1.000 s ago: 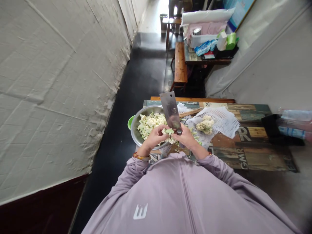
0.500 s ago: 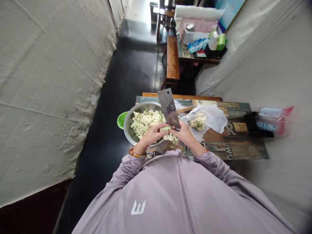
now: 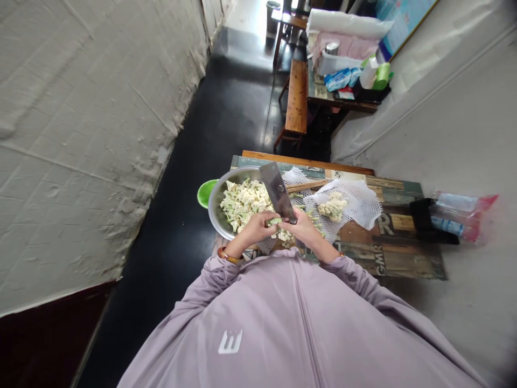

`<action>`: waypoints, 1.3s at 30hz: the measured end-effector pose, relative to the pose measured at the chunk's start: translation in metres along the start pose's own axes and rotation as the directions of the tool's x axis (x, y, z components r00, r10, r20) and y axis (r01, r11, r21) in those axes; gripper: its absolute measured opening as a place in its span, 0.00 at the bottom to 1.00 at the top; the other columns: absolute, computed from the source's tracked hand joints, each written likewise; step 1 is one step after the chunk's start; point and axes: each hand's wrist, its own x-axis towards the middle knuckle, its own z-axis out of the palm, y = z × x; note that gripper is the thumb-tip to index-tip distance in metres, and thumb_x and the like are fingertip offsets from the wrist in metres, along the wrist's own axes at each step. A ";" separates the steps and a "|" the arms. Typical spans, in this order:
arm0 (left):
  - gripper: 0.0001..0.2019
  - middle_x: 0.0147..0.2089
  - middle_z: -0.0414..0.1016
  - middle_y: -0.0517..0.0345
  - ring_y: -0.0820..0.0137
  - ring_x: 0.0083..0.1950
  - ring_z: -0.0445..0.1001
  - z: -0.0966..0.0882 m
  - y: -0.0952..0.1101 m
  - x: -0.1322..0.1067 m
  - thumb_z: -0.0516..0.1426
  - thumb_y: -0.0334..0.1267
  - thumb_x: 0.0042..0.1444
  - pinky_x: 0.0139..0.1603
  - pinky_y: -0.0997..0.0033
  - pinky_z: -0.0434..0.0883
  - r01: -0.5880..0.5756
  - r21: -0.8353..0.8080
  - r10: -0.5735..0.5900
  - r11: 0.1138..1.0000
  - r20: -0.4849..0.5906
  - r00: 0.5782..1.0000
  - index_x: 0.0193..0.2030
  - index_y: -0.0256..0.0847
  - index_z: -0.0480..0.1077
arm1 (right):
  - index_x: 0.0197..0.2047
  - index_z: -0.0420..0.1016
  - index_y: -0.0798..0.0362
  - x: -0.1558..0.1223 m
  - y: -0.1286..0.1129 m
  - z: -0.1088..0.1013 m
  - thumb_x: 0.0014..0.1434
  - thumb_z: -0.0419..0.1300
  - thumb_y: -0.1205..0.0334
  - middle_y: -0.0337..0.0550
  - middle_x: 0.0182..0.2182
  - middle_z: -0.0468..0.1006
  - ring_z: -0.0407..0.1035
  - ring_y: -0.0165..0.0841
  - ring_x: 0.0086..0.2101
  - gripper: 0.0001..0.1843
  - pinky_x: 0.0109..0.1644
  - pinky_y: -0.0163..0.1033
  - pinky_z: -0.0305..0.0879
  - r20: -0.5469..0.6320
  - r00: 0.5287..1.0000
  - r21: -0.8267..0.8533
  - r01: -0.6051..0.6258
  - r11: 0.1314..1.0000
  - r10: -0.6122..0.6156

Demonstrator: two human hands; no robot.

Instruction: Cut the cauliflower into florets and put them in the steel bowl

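Note:
My right hand is closed round the handle of a cleaver, whose broad blade points up and away from me. Between the fingers of my left hand is a small pale green piece of cauliflower, which my right fingertips also seem to touch. To the left stands a large metal bowl, heaped with cut cauliflower florets. More cauliflower bits lie under my hands, partly hidden by them. A larger cauliflower chunk rests on white foam netting to the right.
A green bowl shows behind the metal bowl's left side. Thin wooden sticks lie behind my right hand on the patchwork table. Plastic packets sit at the right by the wall. Beyond are a wooden bench and another laden table.
The cleaver blade has tipped slightly lower and to the left. The whole scene has shifted a little to the right as the camera turned. Both hands keep their holds.

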 end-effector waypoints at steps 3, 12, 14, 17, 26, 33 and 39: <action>0.09 0.33 0.75 0.57 0.71 0.35 0.72 0.000 0.001 -0.003 0.56 0.29 0.52 0.38 0.73 0.65 -0.059 0.067 0.059 0.996 0.010 0.998 0.36 0.38 0.78 | 0.42 0.74 0.53 -0.002 -0.003 0.000 0.46 0.68 0.56 0.39 0.33 0.78 0.69 0.33 0.34 0.19 0.40 0.38 0.67 0.017 0.999 -0.008 -0.030 1.000 0.030; 0.08 0.35 0.76 0.56 0.70 0.39 0.73 0.015 -0.001 -0.005 0.56 0.30 0.55 0.43 0.72 0.68 -0.165 0.103 0.168 0.981 -0.019 0.986 0.35 0.40 0.77 | 0.38 0.74 0.54 -0.005 0.003 -0.004 0.44 0.70 0.56 0.38 0.32 0.78 0.69 0.32 0.33 0.18 0.39 0.38 0.66 0.054 0.997 0.057 -0.056 0.997 0.053; 0.09 0.37 0.78 0.55 0.69 0.40 0.74 0.013 -0.008 -0.007 0.57 0.30 0.54 0.44 0.71 0.69 -0.136 0.106 0.142 0.985 -0.046 0.989 0.38 0.40 0.78 | 0.38 0.75 0.54 -0.008 0.001 -0.009 0.44 0.70 0.56 0.38 0.32 0.78 0.69 0.32 0.32 0.19 0.37 0.37 0.66 0.055 0.996 0.080 -0.071 0.994 0.066; 0.11 0.39 0.78 0.52 0.69 0.36 0.74 -0.005 -0.026 -0.017 0.59 0.32 0.49 0.40 0.71 0.70 0.053 0.067 -0.038 0.996 -0.197 0.980 0.39 0.39 0.79 | 0.39 0.76 0.52 -0.009 -0.007 -0.026 0.45 0.71 0.54 0.39 0.33 0.79 0.71 0.32 0.32 0.19 0.36 0.38 0.68 0.039 0.995 0.162 -0.092 0.982 0.087; 0.10 0.42 0.76 0.52 0.68 0.37 0.74 -0.026 -0.013 -0.017 0.60 0.42 0.51 0.32 0.69 0.74 0.203 -0.683 -0.456 0.701 -0.211 0.864 0.36 0.39 0.71 | 0.33 0.73 0.49 0.012 -0.030 -0.040 0.45 0.72 0.50 0.37 0.28 0.77 0.68 0.31 0.26 0.17 0.28 0.37 0.65 -0.182 0.982 0.314 0.006 0.950 0.054; 0.13 0.33 0.73 0.54 0.67 0.33 0.71 -0.001 0.019 -0.006 0.63 0.47 0.53 0.30 0.67 0.72 0.297 -0.761 -0.457 0.577 0.000 0.890 0.37 0.39 0.74 | 0.40 0.75 0.51 0.018 -0.028 -0.015 0.51 0.68 0.48 0.45 0.35 0.81 0.73 0.37 0.33 0.18 0.37 0.42 0.71 -0.216 0.973 0.239 0.129 0.962 -0.077; 0.27 0.36 0.75 0.56 0.65 0.41 0.73 0.009 0.041 0.000 0.67 0.49 0.50 0.36 0.69 0.71 0.262 -0.728 -0.422 0.634 -0.041 0.906 0.55 0.40 0.74 | 0.42 0.71 0.51 0.022 -0.026 -0.006 0.47 0.70 0.51 0.44 0.36 0.81 0.75 0.38 0.36 0.22 0.45 0.46 0.71 -0.417 0.888 -0.073 0.180 0.981 -0.194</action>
